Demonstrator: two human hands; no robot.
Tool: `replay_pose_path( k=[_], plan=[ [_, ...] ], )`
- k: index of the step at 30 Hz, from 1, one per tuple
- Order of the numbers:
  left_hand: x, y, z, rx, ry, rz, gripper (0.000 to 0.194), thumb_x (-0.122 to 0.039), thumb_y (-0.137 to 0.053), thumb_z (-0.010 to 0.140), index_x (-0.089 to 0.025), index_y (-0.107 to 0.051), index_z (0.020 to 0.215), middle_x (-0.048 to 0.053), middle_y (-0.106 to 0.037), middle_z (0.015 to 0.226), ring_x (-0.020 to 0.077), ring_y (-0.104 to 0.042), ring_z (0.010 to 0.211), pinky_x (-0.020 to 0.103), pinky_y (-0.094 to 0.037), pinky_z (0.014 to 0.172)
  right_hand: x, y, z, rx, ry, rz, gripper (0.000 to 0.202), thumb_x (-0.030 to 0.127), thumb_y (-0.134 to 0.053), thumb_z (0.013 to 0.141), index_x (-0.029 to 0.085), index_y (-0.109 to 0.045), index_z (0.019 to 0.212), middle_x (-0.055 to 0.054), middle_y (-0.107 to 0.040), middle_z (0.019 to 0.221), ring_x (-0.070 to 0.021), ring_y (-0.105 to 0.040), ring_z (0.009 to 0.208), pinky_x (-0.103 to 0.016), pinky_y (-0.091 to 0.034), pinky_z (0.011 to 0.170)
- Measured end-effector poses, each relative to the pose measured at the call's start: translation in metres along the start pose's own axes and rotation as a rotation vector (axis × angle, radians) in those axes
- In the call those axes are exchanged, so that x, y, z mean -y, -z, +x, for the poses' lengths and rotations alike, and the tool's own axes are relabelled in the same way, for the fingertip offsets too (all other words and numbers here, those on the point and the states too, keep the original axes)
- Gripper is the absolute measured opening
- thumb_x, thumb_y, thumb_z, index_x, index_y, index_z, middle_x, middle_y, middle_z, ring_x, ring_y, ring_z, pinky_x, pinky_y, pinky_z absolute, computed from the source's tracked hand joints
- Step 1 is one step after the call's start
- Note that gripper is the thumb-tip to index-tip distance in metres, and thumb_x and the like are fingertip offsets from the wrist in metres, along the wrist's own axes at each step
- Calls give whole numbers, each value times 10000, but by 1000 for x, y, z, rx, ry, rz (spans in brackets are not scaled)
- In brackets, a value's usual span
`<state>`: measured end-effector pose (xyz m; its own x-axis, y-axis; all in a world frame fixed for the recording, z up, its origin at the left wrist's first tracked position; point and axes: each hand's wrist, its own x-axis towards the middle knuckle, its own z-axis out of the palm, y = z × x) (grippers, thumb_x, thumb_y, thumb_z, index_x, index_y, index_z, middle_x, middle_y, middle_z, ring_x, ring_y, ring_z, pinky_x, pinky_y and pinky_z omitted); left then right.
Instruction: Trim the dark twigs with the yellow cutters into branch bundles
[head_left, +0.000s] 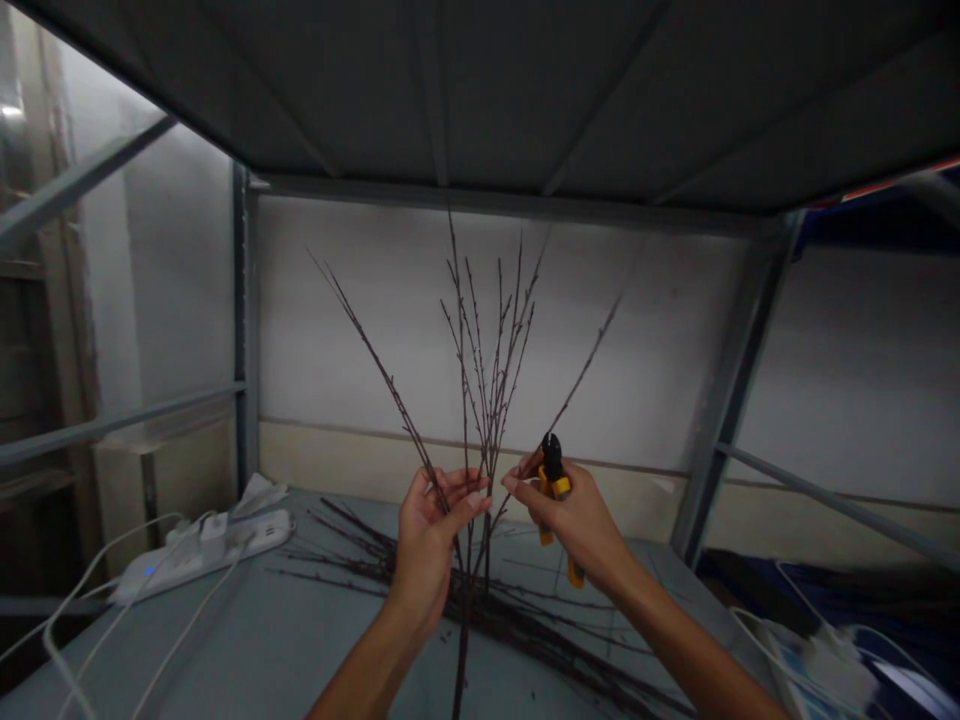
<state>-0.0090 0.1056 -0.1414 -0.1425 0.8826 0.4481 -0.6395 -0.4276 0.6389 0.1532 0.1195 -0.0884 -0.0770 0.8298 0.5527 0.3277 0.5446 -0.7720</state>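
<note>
Upright in front of me stands a bunch of thin dark budded branches (487, 400), fanning out toward the top. My left hand (431, 530) is closed around some of its stems, with the thumb and fingertips pinched near the middle. In my right hand (566, 515) is a pair of pliers-like cutters (553, 465) with black jaws and yellow-and-black handles, pointing up. The right thumb and fingertips also pinch a single twig (581, 375) that leans out to the right. Both hands' fingertips are close together, on either side of the stems.
A pile of similar branches (555, 640) lies across the grey tabletop (247, 620). To the left, a white power strip (202, 555) has several cables plugged in. The metal frame (247, 330) has an overhead panel (480, 90). More cables and dark items (840, 620) lie at right.
</note>
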Motion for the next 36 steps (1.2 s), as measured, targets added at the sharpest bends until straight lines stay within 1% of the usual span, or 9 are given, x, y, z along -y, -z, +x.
replay_pose_path(
  k=[1,3,9,13,18,24,27,30,36],
  plan=[
    [-1,1,0,0,4,-16,314,-146,-791,784,-221,-512,908,46,-736,1047,221,-698,1057,380,-561,919,1,0,-1,6,1,8,322,485,-733,780,200,-615,872,-43,-709,850,-122,-521,521,-270,-443,475],
    [-2,3,2,2,14,-37,311,-145,-789,787,-219,-514,913,40,-726,1049,232,-707,1056,390,-571,913,4,-1,-3,18,-4,23,337,497,-728,784,201,-607,889,-56,-721,873,-119,-512,509,-271,-438,465],
    [-5,6,3,9,34,-41,288,-154,-794,789,-199,-532,902,68,-720,1071,247,-703,1077,390,-568,918,9,-3,-5,25,5,22,340,500,-715,791,196,-600,892,-71,-725,847,-122,-493,518,-269,-431,462],
    [-4,7,4,5,39,-56,304,-171,-825,756,-199,-567,915,65,-723,1063,244,-703,1053,386,-565,901,9,-4,-5,26,18,38,324,490,-723,793,203,-591,868,-49,-707,777,-128,-493,517,-275,-430,473],
    [-1,6,9,-6,-1,11,225,-230,-813,784,-183,-614,879,67,-727,989,216,-688,996,376,-529,924,7,-4,-5,35,0,84,350,511,-742,788,216,-573,874,-63,-732,881,-129,-513,519,-279,-425,478],
    [0,3,18,-13,-14,70,223,-248,-799,802,-187,-585,820,56,-711,966,202,-674,946,347,-517,870,3,-6,-7,52,-5,109,323,513,-703,828,229,-551,861,-34,-707,823,-129,-506,512,-274,-404,484],
    [1,2,22,-18,-23,94,214,-242,-797,801,-189,-591,817,48,-714,957,196,-672,949,333,-506,880,2,-6,-9,51,-2,98,328,527,-679,839,226,-555,869,-41,-697,831,-130,-504,501,-279,-407,480],
    [1,3,25,-13,-18,98,229,-247,-816,777,-189,-595,800,55,-730,953,203,-680,944,326,-510,863,2,-6,-11,38,-13,79,340,535,-689,821,223,-561,858,-48,-701,830,-127,-488,474,-284,-412,468],
    [-2,0,26,-53,2,62,302,-256,-883,675,-176,-599,736,80,-759,934,212,-692,897,307,-522,812,-1,-4,-12,14,-15,72,342,534,-696,804,216,-576,845,-62,-724,809,-146,-528,487,-287,-423,464]
  ],
)
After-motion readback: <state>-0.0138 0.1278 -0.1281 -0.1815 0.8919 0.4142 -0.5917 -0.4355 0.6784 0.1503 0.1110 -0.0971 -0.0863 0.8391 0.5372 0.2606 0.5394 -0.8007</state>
